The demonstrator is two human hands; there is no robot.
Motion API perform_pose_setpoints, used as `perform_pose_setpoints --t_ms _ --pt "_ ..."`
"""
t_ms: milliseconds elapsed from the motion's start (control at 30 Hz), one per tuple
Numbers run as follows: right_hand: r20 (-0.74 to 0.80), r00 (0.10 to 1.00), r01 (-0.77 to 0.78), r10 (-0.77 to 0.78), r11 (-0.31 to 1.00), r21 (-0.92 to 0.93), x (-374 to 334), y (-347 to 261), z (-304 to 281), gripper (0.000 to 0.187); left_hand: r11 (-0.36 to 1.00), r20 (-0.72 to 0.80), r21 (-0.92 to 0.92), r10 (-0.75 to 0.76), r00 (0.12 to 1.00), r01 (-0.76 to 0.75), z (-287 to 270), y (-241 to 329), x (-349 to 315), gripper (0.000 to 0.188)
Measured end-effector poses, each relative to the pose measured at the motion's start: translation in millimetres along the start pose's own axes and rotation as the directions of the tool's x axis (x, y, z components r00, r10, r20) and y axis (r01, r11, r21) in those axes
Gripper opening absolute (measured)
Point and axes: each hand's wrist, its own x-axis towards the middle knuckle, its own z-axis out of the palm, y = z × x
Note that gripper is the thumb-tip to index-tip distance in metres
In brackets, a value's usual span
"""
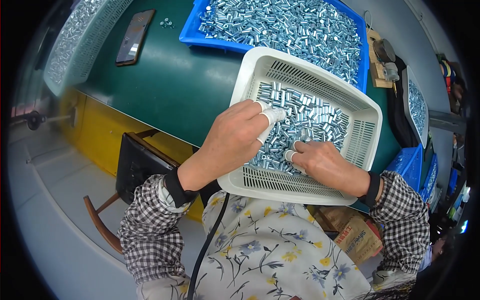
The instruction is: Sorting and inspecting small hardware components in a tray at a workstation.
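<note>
Clearly, the small silvery cylindrical metal pieces lie heaped inside a white slotted plastic basket, and I watch both bare hands at work among them. The left hand, with white covers on some fingers, reaches down into the heap with its fingers bent. The right hand, also wearing white finger covers, has its fingertips dipped in just beside it. From where I sit the fingertips are partly buried, so I can't tell whether either hand grips a piece or merely touches the pile.

Just beyond the basket I see a blue plastic tray full of similar pieces. Both stand at a dark green tabletop, where a phone lies to the left, near a few loose pieces. Farther left stands a pale slotted basket, also filled.
</note>
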Motion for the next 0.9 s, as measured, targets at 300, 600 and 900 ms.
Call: perform_pose_setpoints --t_ms 300,600,900 --pt "-0.043 0.999 -0.013 0.019 0.990 0.143 -6 7 -5 0.015 1.000 -0.016 -0.020 -0.002 1.000 0.001 -1 0 -1 0.036" --pt "-0.068 0.997 0.033 -0.027 0.996 0.088 -6 13 0 0.017 1.000 -0.034 -0.020 0.015 0.999 -0.016 2 -2 -2 0.037" --pt "-0.005 1.000 -0.013 0.013 0.998 0.054 -8 14 1 0.018 1.000 -0.036 -0.023 0.009 0.999 -0.010 2 -2 -2 0.033"
